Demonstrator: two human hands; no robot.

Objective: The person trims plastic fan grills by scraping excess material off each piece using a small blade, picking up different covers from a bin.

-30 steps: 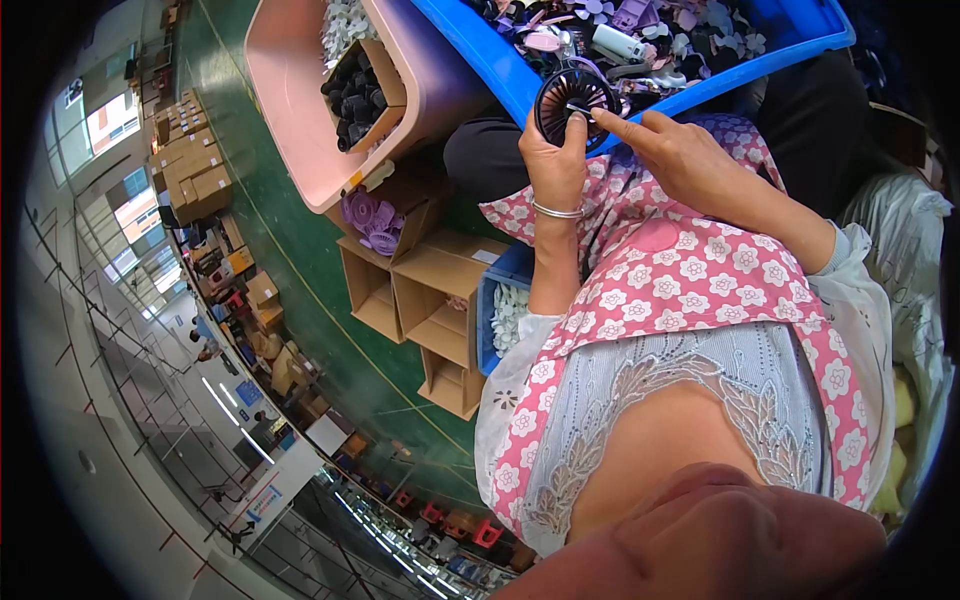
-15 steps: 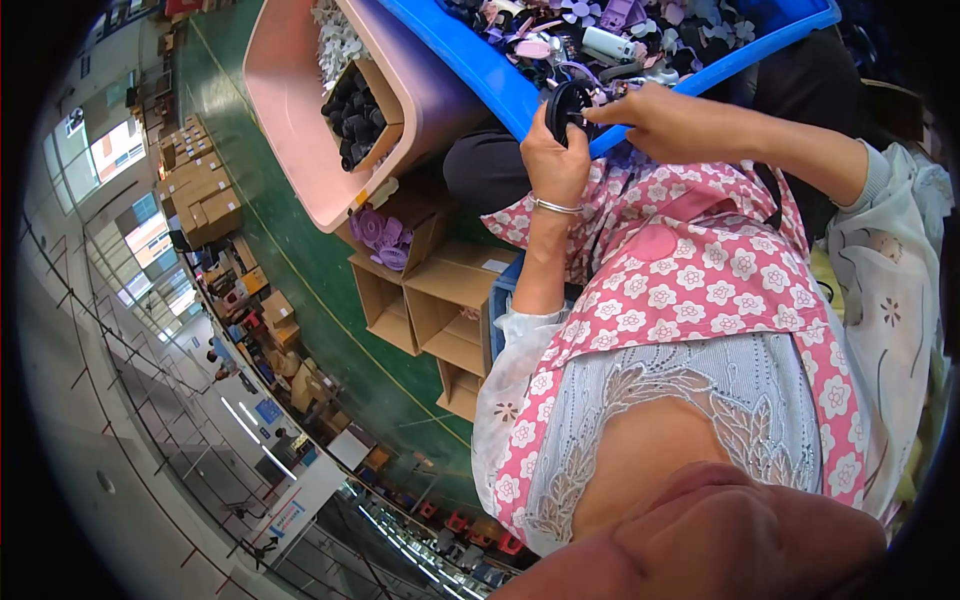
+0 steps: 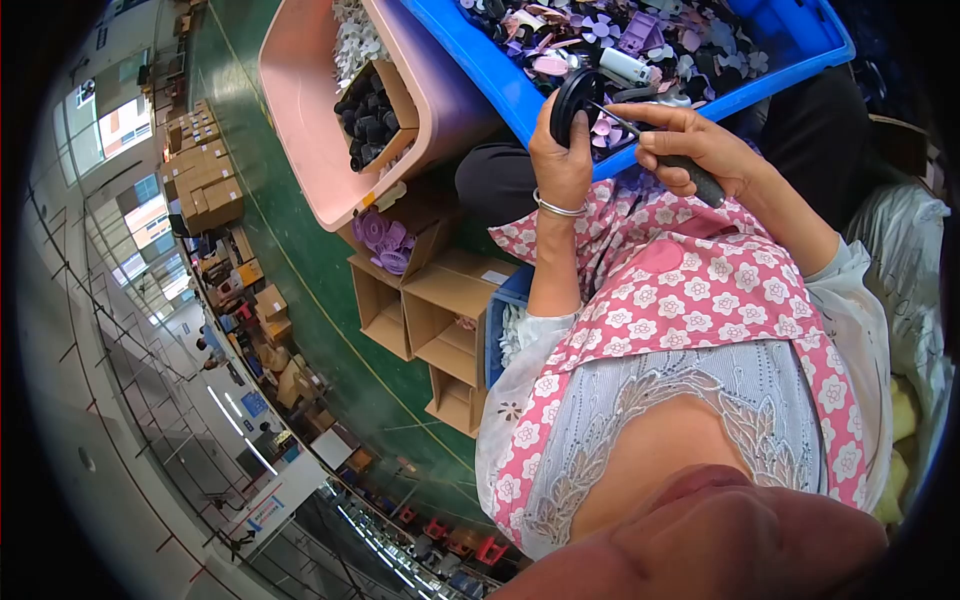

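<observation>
My left hand (image 3: pixel 562 160), wearing a silver bracelet, grips a round black plastic part (image 3: pixel 574 108) by its edge, with the thumb on the near face. In my right hand (image 3: pixel 705 150) is a screwdriver (image 3: pixel 695 178) with a dark handle; its thin shaft points at the round part. Whether the tip touches the part I cannot tell. Both hands are over the near edge of a blue bin (image 3: pixel 690 112), full of small purple, pink, white and black plastic pieces (image 3: pixel 640 35).
Left of the blue bin is a pink tub (image 3: pixel 300 130) holding white pieces and a carton of black parts (image 3: pixel 365 120). Below it stand cardboard boxes (image 3: pixel 440 305), one with purple parts (image 3: pixel 382 243). Stacked cartons (image 3: pixel 205 180) line the green floor further off.
My right hand has drawn back from the round part, and the screwdriver now shows in it. My left hand still holds the part, now turned more upright.
</observation>
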